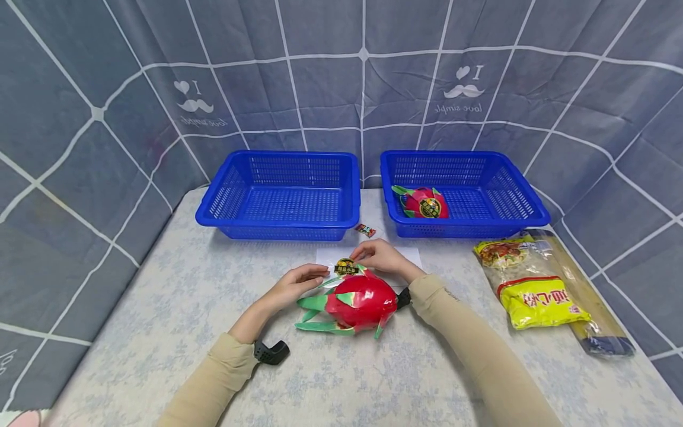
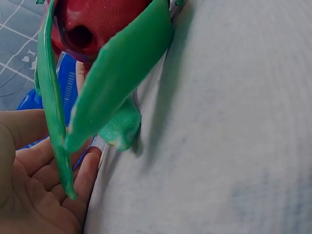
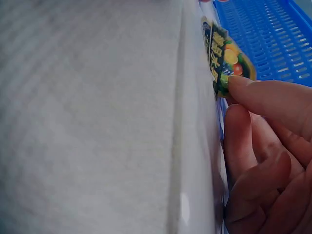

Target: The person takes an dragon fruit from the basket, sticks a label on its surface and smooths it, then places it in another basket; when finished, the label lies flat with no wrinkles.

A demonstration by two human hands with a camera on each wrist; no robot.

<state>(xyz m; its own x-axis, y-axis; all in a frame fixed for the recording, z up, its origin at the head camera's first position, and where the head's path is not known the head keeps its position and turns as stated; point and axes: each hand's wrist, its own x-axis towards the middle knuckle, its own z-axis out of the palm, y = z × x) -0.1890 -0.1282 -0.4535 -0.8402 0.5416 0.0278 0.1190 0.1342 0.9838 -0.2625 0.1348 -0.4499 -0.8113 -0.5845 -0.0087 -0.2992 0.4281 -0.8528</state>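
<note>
A red toy dragon fruit (image 1: 365, 299) with green leaf tips lies on the table. Behind it, my right hand (image 1: 381, 256) pinches the edge of a black and gold fruit sticker (image 3: 225, 61) between thumb and finger. The sticker (image 1: 346, 267) stands up over a white paper sheet (image 1: 409, 256). Left of the sticker is my left hand (image 1: 296, 286), fingers loosely bent toward it, holding nothing. In the left wrist view, the green leaves (image 2: 117, 73) hang in front of that hand's palm, and a dark round hole shows in the fruit's end.
Two blue baskets (image 1: 277, 224) stand at the back; the right basket (image 1: 464, 228) holds another dragon fruit (image 1: 424, 203) with a sticker. A small candy packet (image 1: 365, 230) lies between them. At right, a yellow food bag (image 1: 539, 296) overlaps a long noodle pack (image 1: 603, 326).
</note>
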